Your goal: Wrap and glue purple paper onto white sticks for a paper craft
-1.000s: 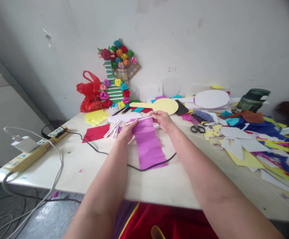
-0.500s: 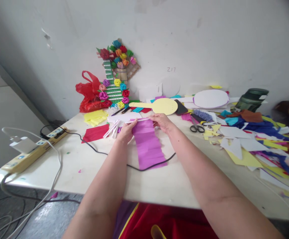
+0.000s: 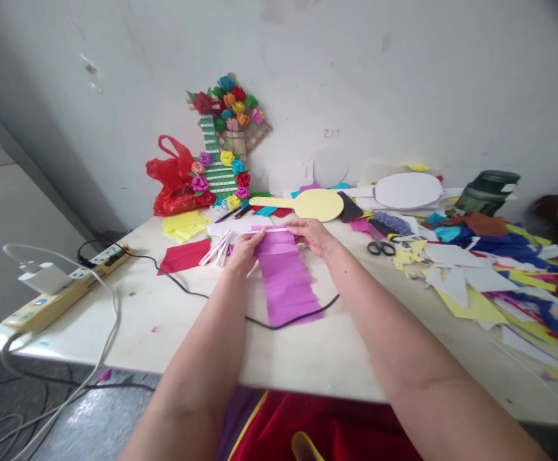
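Observation:
A strip of purple crepe paper (image 3: 286, 275) lies lengthwise on the table between my forearms. Across its far end runs a thin white paper stick (image 3: 275, 230). My left hand (image 3: 246, 250) pinches the stick's left part, thumb on top. At the other end my right hand (image 3: 313, 235) grips it with fingers closed. Some fingertips are hidden behind the paper. A bundle of white paper sticks (image 3: 218, 248) rests just left of my left hand, beside a piece of red crepe paper (image 3: 185, 256). A black cable (image 3: 273, 328) crosses the strip's near end.
Scissors (image 3: 381, 247) lie right of my right hand, near a heap of paper scraps (image 3: 471, 275). Behind are a yellow paddle-shaped cutout (image 3: 318, 205), a paper-flower decoration (image 3: 221, 173) and a green bottle (image 3: 487, 192). A power strip (image 3: 67, 288) sits at the left edge.
The white stick has shifted very slightly at the strip's far end, and my left thumb with it. Both hands otherwise keep their places and their grip.

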`<state>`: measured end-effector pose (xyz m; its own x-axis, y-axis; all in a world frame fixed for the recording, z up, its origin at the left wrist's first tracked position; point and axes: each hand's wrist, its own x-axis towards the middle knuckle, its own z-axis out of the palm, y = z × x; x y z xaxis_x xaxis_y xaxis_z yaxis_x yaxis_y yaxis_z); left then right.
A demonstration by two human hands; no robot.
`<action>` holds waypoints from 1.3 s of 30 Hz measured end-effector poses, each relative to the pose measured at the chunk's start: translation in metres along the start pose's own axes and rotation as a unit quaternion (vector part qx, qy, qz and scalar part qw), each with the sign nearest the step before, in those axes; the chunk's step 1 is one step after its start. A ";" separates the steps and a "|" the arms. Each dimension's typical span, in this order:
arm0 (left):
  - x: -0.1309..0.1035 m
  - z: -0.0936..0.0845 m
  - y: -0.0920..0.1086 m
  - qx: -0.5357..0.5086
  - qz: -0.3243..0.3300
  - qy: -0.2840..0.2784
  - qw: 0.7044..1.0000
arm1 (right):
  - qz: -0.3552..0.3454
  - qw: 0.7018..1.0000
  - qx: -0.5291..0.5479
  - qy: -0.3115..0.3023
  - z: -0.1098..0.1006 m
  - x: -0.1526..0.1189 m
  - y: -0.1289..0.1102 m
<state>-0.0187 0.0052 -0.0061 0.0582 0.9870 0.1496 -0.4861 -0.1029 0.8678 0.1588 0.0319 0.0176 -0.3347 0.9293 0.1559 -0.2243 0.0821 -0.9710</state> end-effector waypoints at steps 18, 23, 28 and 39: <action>-0.002 0.001 0.004 -0.005 0.019 0.035 0.999 | -0.013 0.999 -0.047 -0.005 0.002 -0.002 -0.004; -0.004 0.001 0.005 -0.003 0.015 0.020 1.000 | -0.019 0.999 -0.049 -0.012 0.002 -0.004 -0.005; -0.004 0.000 0.006 -0.006 0.015 -0.007 1.000 | -0.011 0.998 -0.060 -0.019 0.002 -0.005 -0.007; -0.003 -0.002 0.005 0.019 0.026 -0.011 0.999 | -0.008 0.996 -0.071 -0.045 -0.002 -0.003 -0.007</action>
<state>-0.0229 0.0021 -0.0028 0.0534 0.9771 0.2061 -0.4553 -0.1599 0.8758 0.1634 0.0287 0.0239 -0.4142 0.8921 0.1806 -0.1011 0.1521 -0.9832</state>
